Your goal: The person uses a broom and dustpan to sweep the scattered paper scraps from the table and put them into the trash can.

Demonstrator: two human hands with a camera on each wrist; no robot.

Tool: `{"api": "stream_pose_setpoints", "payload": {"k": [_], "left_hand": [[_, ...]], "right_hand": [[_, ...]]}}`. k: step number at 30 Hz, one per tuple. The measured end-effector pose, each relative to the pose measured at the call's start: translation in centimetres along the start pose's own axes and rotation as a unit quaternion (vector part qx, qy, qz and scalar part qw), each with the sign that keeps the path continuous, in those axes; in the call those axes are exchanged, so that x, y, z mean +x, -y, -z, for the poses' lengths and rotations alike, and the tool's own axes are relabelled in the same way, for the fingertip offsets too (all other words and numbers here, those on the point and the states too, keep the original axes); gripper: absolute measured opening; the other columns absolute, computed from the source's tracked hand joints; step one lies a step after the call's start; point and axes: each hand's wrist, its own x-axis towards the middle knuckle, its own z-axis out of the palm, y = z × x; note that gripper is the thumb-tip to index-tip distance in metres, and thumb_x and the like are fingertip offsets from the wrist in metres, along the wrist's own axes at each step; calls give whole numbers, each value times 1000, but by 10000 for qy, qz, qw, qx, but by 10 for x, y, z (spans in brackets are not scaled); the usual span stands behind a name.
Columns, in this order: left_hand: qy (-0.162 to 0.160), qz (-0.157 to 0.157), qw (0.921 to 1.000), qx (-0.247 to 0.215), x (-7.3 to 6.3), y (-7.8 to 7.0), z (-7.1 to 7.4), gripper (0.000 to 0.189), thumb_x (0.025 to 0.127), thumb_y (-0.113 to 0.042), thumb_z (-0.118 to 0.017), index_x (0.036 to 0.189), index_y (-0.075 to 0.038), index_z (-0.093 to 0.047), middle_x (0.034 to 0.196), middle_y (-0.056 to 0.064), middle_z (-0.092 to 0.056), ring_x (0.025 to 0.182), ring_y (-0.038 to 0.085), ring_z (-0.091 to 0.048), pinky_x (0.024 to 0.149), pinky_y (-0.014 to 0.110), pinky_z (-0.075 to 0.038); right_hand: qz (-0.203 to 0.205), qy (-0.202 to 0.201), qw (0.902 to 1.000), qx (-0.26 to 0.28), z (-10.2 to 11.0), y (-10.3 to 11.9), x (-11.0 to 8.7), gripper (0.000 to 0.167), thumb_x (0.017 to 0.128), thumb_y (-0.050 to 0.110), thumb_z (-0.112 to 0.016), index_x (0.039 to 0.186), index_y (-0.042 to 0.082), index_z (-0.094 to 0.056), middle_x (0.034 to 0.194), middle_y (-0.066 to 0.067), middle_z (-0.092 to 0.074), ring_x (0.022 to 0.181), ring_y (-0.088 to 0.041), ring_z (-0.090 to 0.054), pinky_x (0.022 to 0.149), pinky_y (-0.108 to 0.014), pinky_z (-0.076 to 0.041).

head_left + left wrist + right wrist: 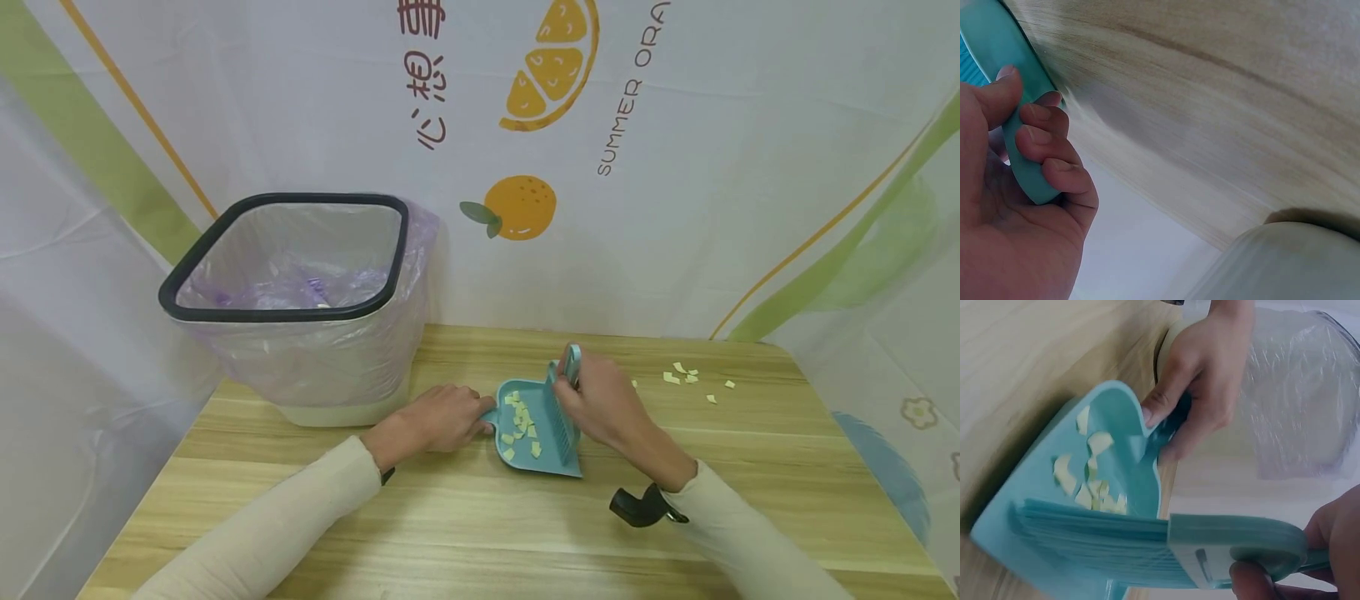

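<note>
Sweep step in hand, by my read: you were brushing pale scraps [1100, 442] into the blue dustpan [542, 408]. The pan sat flat on the bench [465, 542], in front of you, mouth facing right, handle left.

Your left hand [450, 417] was curled round the pan's handle; the left wrist view showed fingers wrapped, thumb on top. Your right hand [603, 400] gripped the brush [1210, 531] by its handle, at the pan's mouth side. Bristles were down inside the pan, near the mouth; couldn't tell how hard they pressed.

A batch of scraps was already in the pan, mostly handle side of the bristles. A second batch [671, 378] was loose on the bench, right of the pan and a bit farther from you, past your right hand. The bin [225, 315], lined with a clear purplish bag, stood left of the pan and farther back.

My judgement on next move: it called for lifting the brush out, reaching right of the pan for the loose batch and sweeping it in, pan held level so nothing spilled back over the mouth.
</note>
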Motion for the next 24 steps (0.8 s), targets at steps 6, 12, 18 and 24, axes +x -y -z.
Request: {"api": "stream_pose_setpoints", "payload": {"k": [6, 12, 18, 24], "left_hand": [[39, 38, 10000, -28, 0, 0, 0, 25, 113, -27, -67, 124, -5, -70, 101, 10, -74, 89, 23, -72, 79, 45, -61], [52, 69, 10000, -45, 0, -1, 0, 25, 113, -28, -67, 125, -6, -70, 103, 10, -74, 91, 23, -72, 81, 44, -61], [50, 141, 9998, -96, 0, -1, -1, 28, 113, -29, -66, 129, -7, -70, 102, 9, -74, 90, 21, -71, 81, 44, -60], [61, 193, 9996, -179, -1, -3, 0, 29, 113, -29, -67, 131, -6, -70, 103, 9, -74, 95, 24, -73, 84, 45, -61]], "right_hand": [[-135, -121, 9996, -201, 12, -13, -9, 8, 98, 5, -59, 95, 8, -66, 81, -1, -67, 69, -13, -57, 63, -36, -50], [-39, -269, 9991, -318, 21, -25, -19, 9, 97, 3, -57, 94, 7, -65, 79, 0, -67, 64, -11, -55, 58, -32, -48], [-115, -291, 9988, -387, 27, -35, -27, 10, 96, 2, -58, 92, 6, -65, 78, -2, -67, 64, -12, -57, 56, -32, -50], [-222, -288, 9984, -444, 30, -39, -32, 8, 97, 3, -60, 93, 5, -66, 83, -6, -71, 72, -19, -68, 56, -36, -56]]}}
